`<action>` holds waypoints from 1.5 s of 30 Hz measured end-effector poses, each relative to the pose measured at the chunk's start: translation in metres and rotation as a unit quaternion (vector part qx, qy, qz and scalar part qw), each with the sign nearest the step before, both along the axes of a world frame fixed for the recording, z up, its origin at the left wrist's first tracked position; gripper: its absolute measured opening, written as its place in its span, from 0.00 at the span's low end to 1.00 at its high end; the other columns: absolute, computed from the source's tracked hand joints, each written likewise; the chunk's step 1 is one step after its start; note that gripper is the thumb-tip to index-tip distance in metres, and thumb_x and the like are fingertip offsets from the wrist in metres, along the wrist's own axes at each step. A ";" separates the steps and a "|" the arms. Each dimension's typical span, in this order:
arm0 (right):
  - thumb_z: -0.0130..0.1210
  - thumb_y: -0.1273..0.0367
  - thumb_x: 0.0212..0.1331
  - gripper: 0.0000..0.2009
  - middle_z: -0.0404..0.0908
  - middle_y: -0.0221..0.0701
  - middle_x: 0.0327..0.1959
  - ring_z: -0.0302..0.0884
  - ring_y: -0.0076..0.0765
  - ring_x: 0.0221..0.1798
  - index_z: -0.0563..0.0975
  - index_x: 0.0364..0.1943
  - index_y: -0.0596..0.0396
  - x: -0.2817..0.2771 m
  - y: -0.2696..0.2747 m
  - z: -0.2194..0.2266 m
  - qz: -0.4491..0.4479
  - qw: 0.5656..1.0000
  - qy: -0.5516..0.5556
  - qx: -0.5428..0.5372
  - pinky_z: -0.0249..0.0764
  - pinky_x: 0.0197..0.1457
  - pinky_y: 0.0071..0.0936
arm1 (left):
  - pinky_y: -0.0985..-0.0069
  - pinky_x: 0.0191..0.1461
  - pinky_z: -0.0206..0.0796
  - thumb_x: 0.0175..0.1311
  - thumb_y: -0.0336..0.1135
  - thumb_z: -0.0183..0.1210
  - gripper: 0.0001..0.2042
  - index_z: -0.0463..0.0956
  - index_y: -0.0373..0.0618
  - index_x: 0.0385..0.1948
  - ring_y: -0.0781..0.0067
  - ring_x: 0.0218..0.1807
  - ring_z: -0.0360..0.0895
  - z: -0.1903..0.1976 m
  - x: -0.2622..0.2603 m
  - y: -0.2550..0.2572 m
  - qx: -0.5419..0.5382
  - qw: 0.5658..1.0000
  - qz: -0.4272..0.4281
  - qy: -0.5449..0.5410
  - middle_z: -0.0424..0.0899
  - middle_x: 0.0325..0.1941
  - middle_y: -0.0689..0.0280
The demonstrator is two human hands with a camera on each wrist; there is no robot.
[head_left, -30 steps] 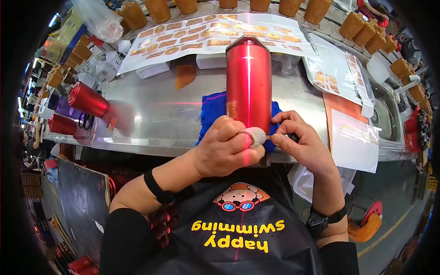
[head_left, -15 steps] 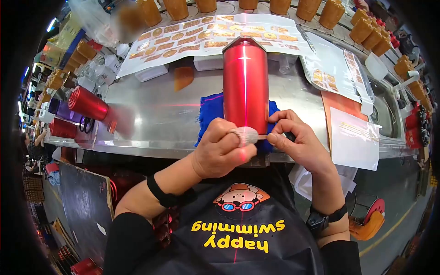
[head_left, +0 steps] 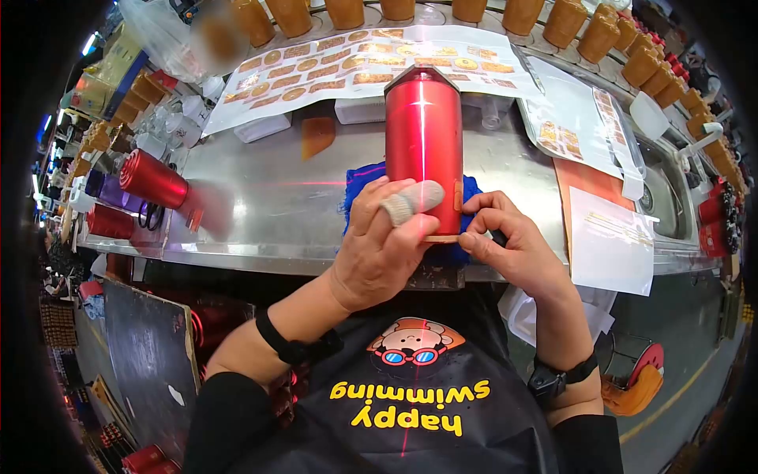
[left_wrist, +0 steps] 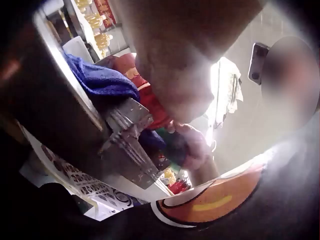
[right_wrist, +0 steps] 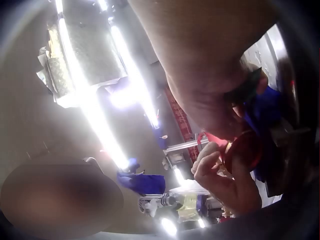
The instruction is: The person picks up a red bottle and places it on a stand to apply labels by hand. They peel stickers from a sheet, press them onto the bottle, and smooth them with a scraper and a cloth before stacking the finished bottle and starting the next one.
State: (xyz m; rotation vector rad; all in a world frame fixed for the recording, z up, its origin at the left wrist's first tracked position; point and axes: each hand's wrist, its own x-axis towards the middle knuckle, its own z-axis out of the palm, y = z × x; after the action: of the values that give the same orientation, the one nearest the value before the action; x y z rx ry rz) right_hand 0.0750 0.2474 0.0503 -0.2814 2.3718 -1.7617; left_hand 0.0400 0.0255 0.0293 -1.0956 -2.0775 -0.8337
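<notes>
In the head view a shiny red metal tumbler (head_left: 423,126) lies lengthwise over a blue cloth (head_left: 359,178). A small orange-brown decal (head_left: 458,197) shows on its right side near the lower end. My left hand (head_left: 379,245) rests on the tumbler's near left side. One of its fingers wears a pale cloth finger cot (head_left: 407,201) and presses across the red surface. My right hand (head_left: 517,245) grips the near right end, thumb tip at the tan rim (head_left: 442,238). Something dark lies within its curled fingers. Both wrist views are dim, with the hands partly hiding the tumbler.
Decal sheets (head_left: 316,75) spread across the back of the steel table (head_left: 260,189), with a tray (head_left: 572,118) to their right. More red tumblers (head_left: 154,175) stand at left. White paper (head_left: 612,241) overhangs the front edge near a sink (head_left: 667,189). Brown containers (head_left: 343,12) line the back.
My left hand has opened from a fist beside the near rim and laid its covered finger on the tumbler. The decal has come from the left side to the right. My right hand stays put.
</notes>
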 end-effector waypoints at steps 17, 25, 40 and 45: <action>0.48 0.75 0.66 0.18 0.81 0.46 0.47 0.84 0.38 0.47 0.67 0.59 0.64 0.025 0.005 0.012 -0.047 0.969 -0.081 -0.228 0.85 0.43 0.30 | 0.64 0.66 0.52 0.57 0.29 0.61 0.22 0.64 0.42 0.53 0.56 0.60 0.61 -0.002 0.011 0.001 0.144 0.954 -0.023 -0.262 0.66 0.60 0.53; 0.50 0.74 0.66 0.16 0.81 0.44 0.44 0.84 0.37 0.44 0.68 0.56 0.63 0.023 0.003 0.005 -0.010 0.958 -0.105 -0.266 0.85 0.42 0.29 | 0.63 0.64 0.54 0.53 0.29 0.65 0.25 0.65 0.43 0.53 0.54 0.58 0.63 -0.006 0.011 0.008 0.177 0.945 -0.008 -0.274 0.68 0.58 0.53; 0.52 0.72 0.67 0.16 0.81 0.43 0.44 0.84 0.37 0.44 0.68 0.56 0.62 0.021 0.000 0.004 -0.022 0.948 -0.108 -0.299 0.85 0.43 0.30 | 0.67 0.70 0.53 0.59 0.24 0.60 0.25 0.59 0.44 0.57 0.63 0.67 0.57 -0.004 0.012 0.011 0.149 0.939 -0.019 -0.309 0.58 0.64 0.56; 0.51 0.72 0.67 0.16 0.81 0.43 0.45 0.84 0.37 0.44 0.68 0.56 0.62 0.020 -0.001 0.004 -0.011 0.950 -0.092 -0.298 0.85 0.43 0.30 | 0.69 0.71 0.53 0.61 0.23 0.59 0.25 0.57 0.44 0.58 0.67 0.68 0.56 -0.004 0.011 0.011 0.135 0.946 -0.023 -0.295 0.56 0.66 0.57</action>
State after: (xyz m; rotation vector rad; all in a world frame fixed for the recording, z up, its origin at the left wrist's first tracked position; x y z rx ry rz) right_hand 0.0950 0.2463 0.0541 -0.1540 1.6730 -2.3619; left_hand 0.0508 0.0364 0.0254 -0.8073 -2.3070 -1.5711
